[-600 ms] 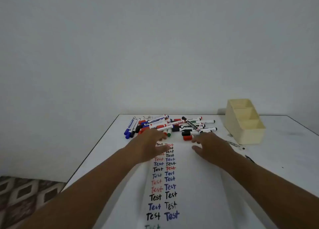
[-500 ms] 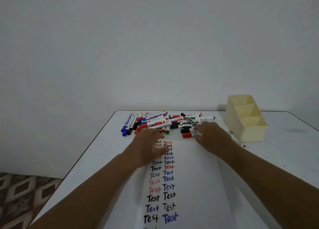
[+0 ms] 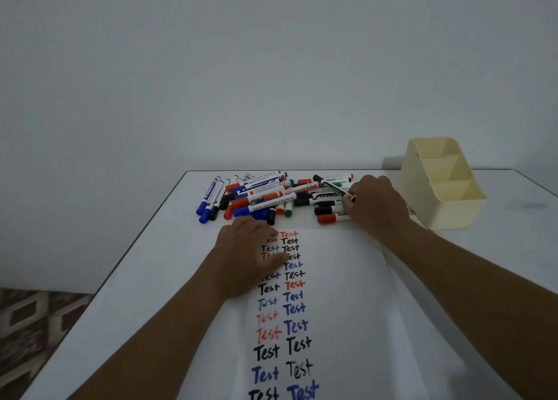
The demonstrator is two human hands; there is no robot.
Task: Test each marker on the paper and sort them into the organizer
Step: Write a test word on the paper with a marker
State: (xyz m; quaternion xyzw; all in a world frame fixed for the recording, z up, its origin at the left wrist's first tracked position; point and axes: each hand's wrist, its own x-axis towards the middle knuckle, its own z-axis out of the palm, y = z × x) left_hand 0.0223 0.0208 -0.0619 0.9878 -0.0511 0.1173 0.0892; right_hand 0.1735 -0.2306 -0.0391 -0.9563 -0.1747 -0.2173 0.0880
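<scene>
A white table (image 3: 145, 279) fills the lower part of the view, its top smooth and faintly glossy, its dark left edge running diagonally from the far corner toward the near left; a plain, pale grey wall (image 3: 271, 67) rises behind it and takes up the whole upper half, unmarked and evenly lit; at the lower left, beside the table's edge, a strip of patterned floor (image 3: 33, 333) shows brown and cream diamond shapes; a faint dark smudge (image 3: 527, 205) lies on the tabletop at the far right, near the edge.
</scene>
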